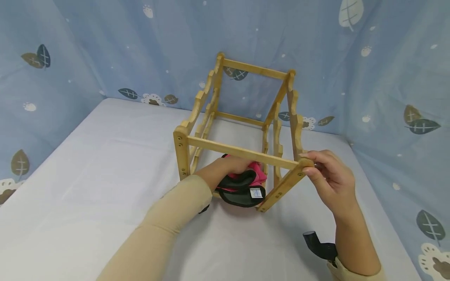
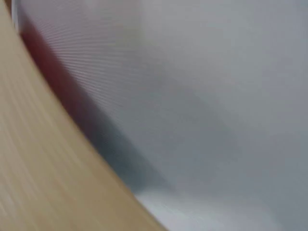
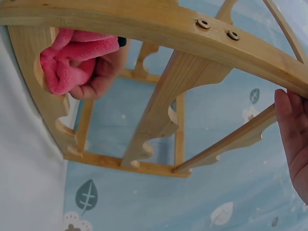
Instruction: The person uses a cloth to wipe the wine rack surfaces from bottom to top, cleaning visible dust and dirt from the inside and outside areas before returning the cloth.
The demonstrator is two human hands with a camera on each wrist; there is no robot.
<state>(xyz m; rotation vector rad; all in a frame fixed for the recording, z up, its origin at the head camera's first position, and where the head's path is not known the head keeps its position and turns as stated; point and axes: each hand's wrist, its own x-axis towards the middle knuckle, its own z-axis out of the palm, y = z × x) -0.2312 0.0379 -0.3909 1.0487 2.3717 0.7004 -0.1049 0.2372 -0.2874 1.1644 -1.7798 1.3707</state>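
Observation:
A light wooden rack point(image 1: 242, 150) with scalloped side rails stands on the white surface in the head view. My left hand point(image 1: 240, 164) reaches under its front top bar and grips a folded pink plush cloth item point(image 1: 259, 171) with dark trim and a small white label. In the right wrist view, the left fingers point(image 3: 98, 84) curl against the pink fabric inside the frame. My right hand point(image 1: 330, 175) holds the rack's near right top corner, thumb in front and fingers on top. Motion blurs the left wrist view, where wood crosses the lower left.
Blue leaf-patterned curtain point(image 1: 158, 47) encloses the back and sides of the white table point(image 1: 88, 168). A small black piece point(image 1: 204, 209) shows beside the rack's front left foot. The black curved wrist mount point(image 1: 318, 246) juts from the right forearm.

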